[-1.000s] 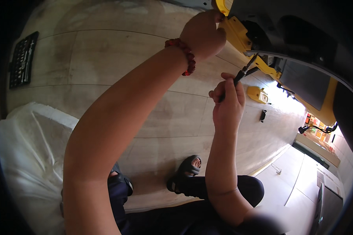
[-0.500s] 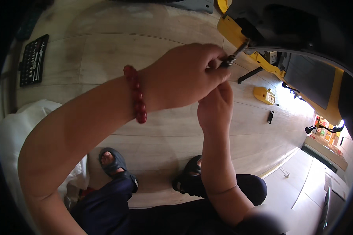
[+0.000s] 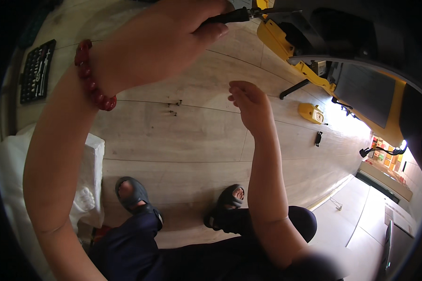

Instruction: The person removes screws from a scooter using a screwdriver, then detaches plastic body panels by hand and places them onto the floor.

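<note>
We worked under the yellow-and-black machine (image 3: 361, 70) at far right. Our left hand (image 3: 164, 42) was clamped on a black-handled screwdriver (image 3: 234, 16), its tip up at the machine; we judged it could slip off. Our right hand (image 3: 248, 100) hung loosely curled, holding nothing. Small screws (image 3: 173, 107) on the plank floor (image 3: 173, 140) could roll away; a socket set (image 3: 36, 70) lay far left.

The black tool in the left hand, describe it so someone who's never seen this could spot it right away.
Start at the big yellow and black machine at the upper right. Just left of its yellow edge, the left hand, with a red bead bracelet on its wrist, grips a slim black-handled tool. Unlike the loose black parts on the floor, it is held up, its metal tip toward the machine.
</note>
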Demonstrator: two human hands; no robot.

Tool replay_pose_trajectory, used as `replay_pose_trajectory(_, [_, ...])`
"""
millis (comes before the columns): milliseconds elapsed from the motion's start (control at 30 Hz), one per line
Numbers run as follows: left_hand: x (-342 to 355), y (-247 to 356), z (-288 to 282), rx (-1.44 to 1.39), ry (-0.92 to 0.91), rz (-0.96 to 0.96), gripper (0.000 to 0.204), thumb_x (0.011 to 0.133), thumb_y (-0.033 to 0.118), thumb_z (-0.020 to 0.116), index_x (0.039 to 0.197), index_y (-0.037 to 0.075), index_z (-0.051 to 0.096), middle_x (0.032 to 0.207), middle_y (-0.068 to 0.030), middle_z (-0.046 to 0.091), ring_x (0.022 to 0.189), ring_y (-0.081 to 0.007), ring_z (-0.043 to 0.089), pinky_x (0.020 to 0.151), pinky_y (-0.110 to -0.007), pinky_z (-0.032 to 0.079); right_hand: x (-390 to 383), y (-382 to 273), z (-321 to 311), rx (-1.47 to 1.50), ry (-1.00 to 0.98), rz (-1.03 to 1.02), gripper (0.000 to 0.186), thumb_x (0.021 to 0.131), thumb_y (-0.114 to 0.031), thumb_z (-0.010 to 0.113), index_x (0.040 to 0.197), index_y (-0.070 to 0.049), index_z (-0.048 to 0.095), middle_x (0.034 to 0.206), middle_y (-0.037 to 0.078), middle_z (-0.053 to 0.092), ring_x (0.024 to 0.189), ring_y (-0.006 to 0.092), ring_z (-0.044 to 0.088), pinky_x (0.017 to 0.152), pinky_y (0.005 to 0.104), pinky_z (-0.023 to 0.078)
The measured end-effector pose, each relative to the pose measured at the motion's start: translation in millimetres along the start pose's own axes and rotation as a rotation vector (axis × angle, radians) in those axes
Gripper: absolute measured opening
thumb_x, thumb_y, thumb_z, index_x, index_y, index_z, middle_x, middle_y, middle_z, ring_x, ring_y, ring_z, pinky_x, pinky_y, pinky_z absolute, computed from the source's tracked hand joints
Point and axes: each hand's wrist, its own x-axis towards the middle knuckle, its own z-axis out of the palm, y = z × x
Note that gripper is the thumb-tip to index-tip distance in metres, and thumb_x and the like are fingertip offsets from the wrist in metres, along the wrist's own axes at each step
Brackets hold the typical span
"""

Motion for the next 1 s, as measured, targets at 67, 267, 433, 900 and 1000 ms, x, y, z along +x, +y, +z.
replay_pose_trajectory(67, [1, -6, 1, 0.033, 0.134, 0.008, 0.026, 0.086, 0.012, 0.054, 0.109, -0.002, 0.050, 0.079, -0.0199, 0.060, 0.074, -0.0354, 0.059, 0.064, -0.041, 0.045, 19, 41, -4, -0.139, 0.022, 0.007, 0.026, 0.086, -0.017, 0.056, 0.104, -0.001, 0.063, 0.088, 0.012, 0.067, 0.083, 0.0214, 0.063, 0.078, 0.0306, 0.048])
replay_pose_trajectory(267, [-10, -6, -7, 0.319, 0.200, 0.283, 0.019, 0.086, 0.013, 0.056, 0.099, -0.001, 0.058, 0.079, -0.0156, 0.062, 0.072, -0.0295, 0.060, 0.064, -0.037, 0.046, 26, 124, -9, -0.360, 0.029, 0.144, 0.029, 0.083, -0.022, 0.057, 0.101, -0.002, 0.065, 0.096, 0.017, 0.066, 0.092, 0.0299, 0.063, 0.081, 0.0354, 0.048])
replay_pose_trajectory(433, [1, -11, 1, 0.173, 0.370, 0.333, 0.019, 0.084, 0.011, 0.060, 0.096, -0.003, 0.064, 0.075, -0.0128, 0.064, 0.066, -0.0194, 0.060, 0.061, -0.031, 0.046, 16, 135, -1, -0.420, -0.001, 0.148, 0.029, 0.085, -0.020, 0.055, 0.105, 0.000, 0.063, 0.087, 0.009, 0.066, 0.077, 0.0165, 0.064, 0.070, 0.0291, 0.049])
replay_pose_trajectory(900, [11, -7, 1, 0.088, 0.385, 0.364, 0.020, 0.086, 0.011, 0.059, 0.100, -0.002, 0.064, 0.078, -0.0096, 0.064, 0.070, -0.0123, 0.058, 0.065, -0.026, 0.046, 22, -112, 10, 0.816, -0.050, -0.325, 0.026, 0.090, -0.019, 0.054, 0.104, 0.003, 0.057, 0.089, 0.012, 0.063, 0.078, 0.0226, 0.063, 0.072, 0.0346, 0.051])
replay_pose_trajectory(1000, [23, -17, -8, 0.058, 0.357, 0.375, 0.020, 0.086, 0.012, 0.058, 0.100, -0.001, 0.064, 0.077, -0.0092, 0.064, 0.069, -0.0132, 0.058, 0.065, -0.026, 0.046, 24, -121, 18, 0.944, 0.005, -0.270, 0.021, 0.092, -0.021, 0.055, 0.097, 0.000, 0.058, 0.085, 0.010, 0.064, 0.076, 0.0203, 0.063, 0.070, 0.0331, 0.052])
